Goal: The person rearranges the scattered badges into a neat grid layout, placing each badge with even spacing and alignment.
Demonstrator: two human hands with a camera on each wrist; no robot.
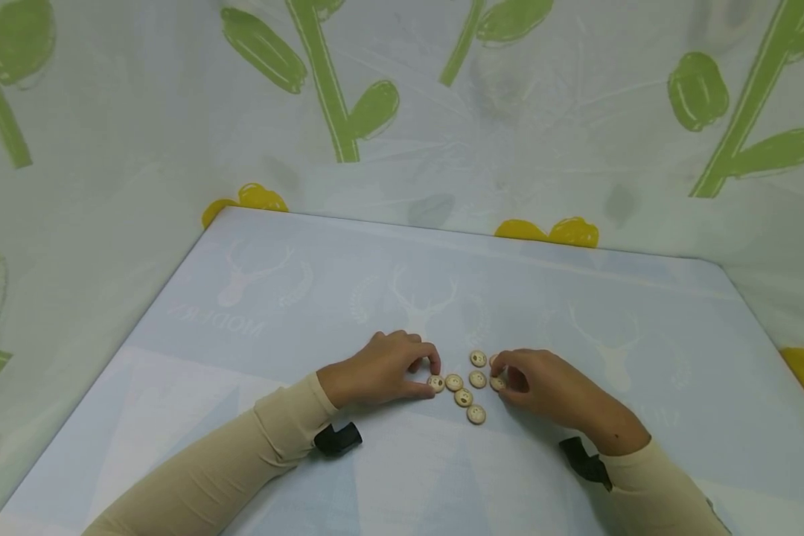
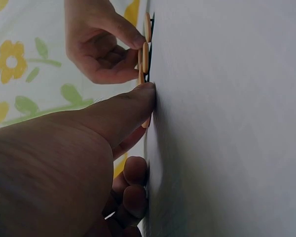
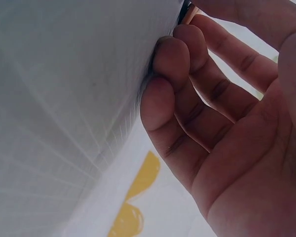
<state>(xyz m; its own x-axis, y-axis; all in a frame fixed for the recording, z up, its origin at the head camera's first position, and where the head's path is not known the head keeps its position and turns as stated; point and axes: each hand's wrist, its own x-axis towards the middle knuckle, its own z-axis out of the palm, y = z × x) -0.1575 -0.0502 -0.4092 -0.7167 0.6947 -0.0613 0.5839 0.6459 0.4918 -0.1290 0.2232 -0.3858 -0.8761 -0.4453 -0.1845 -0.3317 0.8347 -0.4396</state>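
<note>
Several small round wooden buttons with raised rims and dark marks lie flat in a loose group on the table. My left hand (image 1: 391, 368) pinches the leftmost wooden button (image 1: 436, 383) between thumb and forefinger, low at the tabletop. Across the group, my right hand (image 1: 543, 383) has thumb and forefinger on opposite sides of another button (image 1: 498, 383). Its fingers partly cover one more button behind. Between the hands, a button (image 1: 453, 382) sits close beside the left one, with others nearby (image 1: 476, 414). In the right wrist view, the other fingertips (image 3: 158, 103) are curled near the surface.
A pale blue-grey cloth with deer-head prints covers the table (image 1: 208, 402). White sheeting (image 1: 442, 134) with green leaves and yellow flowers hangs behind and at the sides. A black strap piece (image 1: 338, 439) is at the left wrist, another (image 1: 586, 463) at the right.
</note>
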